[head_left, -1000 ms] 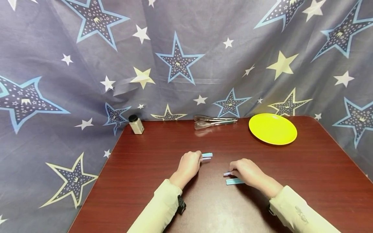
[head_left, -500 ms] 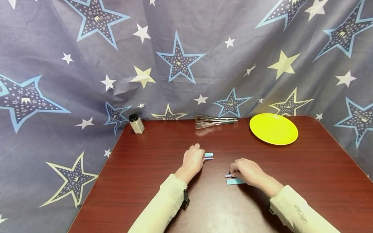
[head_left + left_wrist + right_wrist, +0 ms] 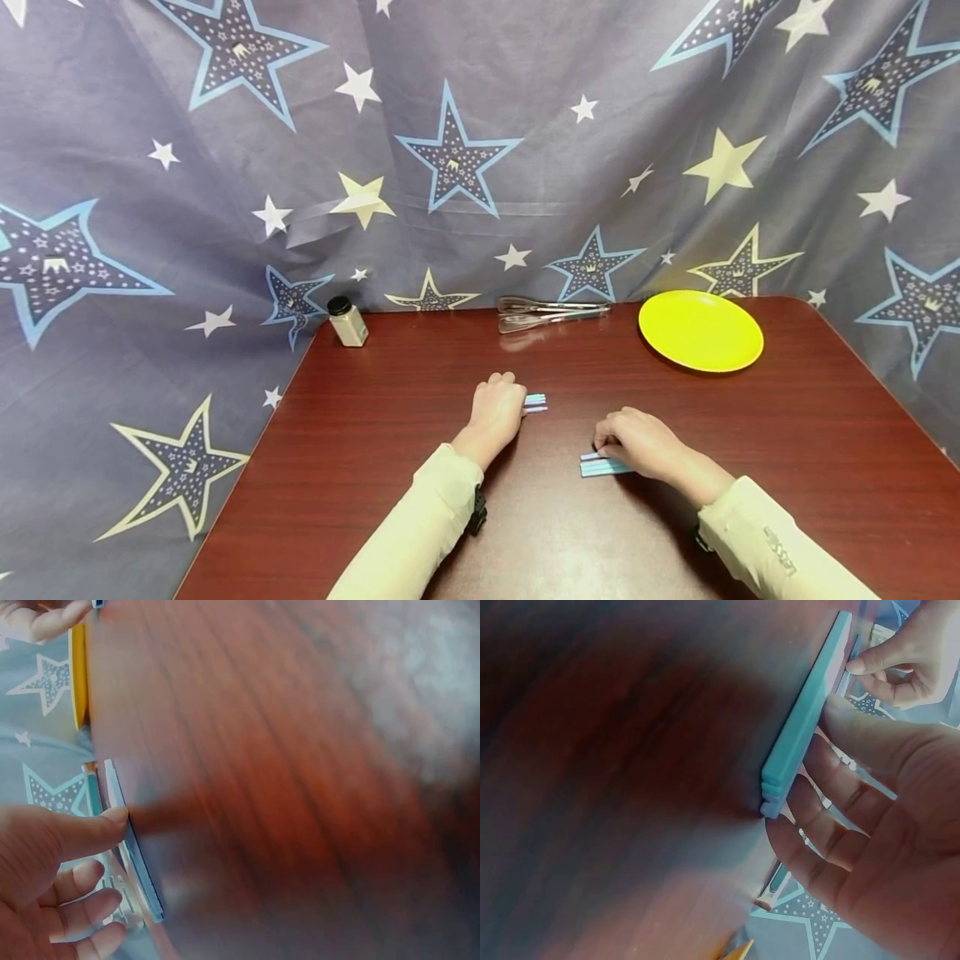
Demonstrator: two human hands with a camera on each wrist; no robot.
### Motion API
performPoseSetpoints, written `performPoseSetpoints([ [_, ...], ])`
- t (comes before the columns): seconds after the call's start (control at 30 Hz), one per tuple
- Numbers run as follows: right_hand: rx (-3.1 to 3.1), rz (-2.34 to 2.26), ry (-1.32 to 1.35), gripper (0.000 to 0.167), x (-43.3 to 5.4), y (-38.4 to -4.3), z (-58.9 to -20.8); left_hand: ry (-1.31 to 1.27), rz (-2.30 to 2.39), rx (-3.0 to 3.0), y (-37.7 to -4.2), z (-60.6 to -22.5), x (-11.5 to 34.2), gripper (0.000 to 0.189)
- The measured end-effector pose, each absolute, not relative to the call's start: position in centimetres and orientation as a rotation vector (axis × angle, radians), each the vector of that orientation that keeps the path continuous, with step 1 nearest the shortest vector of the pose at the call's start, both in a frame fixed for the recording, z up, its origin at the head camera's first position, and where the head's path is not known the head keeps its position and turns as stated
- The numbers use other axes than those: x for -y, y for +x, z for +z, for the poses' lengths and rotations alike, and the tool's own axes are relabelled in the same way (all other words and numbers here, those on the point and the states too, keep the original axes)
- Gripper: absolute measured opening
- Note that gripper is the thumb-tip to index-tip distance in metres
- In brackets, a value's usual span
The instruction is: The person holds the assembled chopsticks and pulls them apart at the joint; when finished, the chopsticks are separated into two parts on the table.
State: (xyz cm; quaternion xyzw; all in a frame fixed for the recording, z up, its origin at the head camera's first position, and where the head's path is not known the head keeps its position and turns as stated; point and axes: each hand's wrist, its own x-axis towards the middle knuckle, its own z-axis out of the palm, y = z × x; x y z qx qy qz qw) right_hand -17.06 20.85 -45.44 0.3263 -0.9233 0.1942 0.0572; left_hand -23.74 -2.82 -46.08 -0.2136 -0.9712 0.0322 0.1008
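My left hand (image 3: 495, 417) pinches a thin lilac plastic stick (image 3: 536, 409) lying beside light-blue sticks (image 3: 536, 399) near the table's middle. In the left wrist view, the thumb is against a bluish stick (image 3: 136, 859), while the other fingers are loosely bent; the index finger is mostly hidden. Closer to me and to the right, my right hand (image 3: 639, 443) pinches another lilac stick (image 3: 590, 457) alongside light-blue sticks (image 3: 604, 469). The right wrist view shows a teal stick (image 3: 799, 739) with a ridged end, a lilac end (image 3: 772, 805) beneath it, and curled fingers behind.
A yellow plate (image 3: 701, 332) is at the back right of the dark red table (image 3: 420, 358). Metal tongs (image 3: 555, 317) lie along the back edge. A black-lidded jar (image 3: 348, 323) stands at the back left, before a star-patterned curtain (image 3: 450, 250).
My left hand has shifted slightly right and away, and covers more of its sticks. On the right, the lilac stick has moved against the light-blue ones, its end nearly level with theirs.
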Motion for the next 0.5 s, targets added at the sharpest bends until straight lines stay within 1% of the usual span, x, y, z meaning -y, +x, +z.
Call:
performPoseSetpoints([
  [0.27, 2.788, 0.596, 0.99, 0.028, -21.06, -16.95, -45.44, -0.629, 0.121, 2.878, -24.25, -46.13, 2.74, 0.005],
  [0.5, 2.81, 0.589, 0.98, 0.028, -21.14, -16.76, -45.47, -0.634, 0.125, 2.863, -24.5, -46.1, 2.6, 0.008],
])
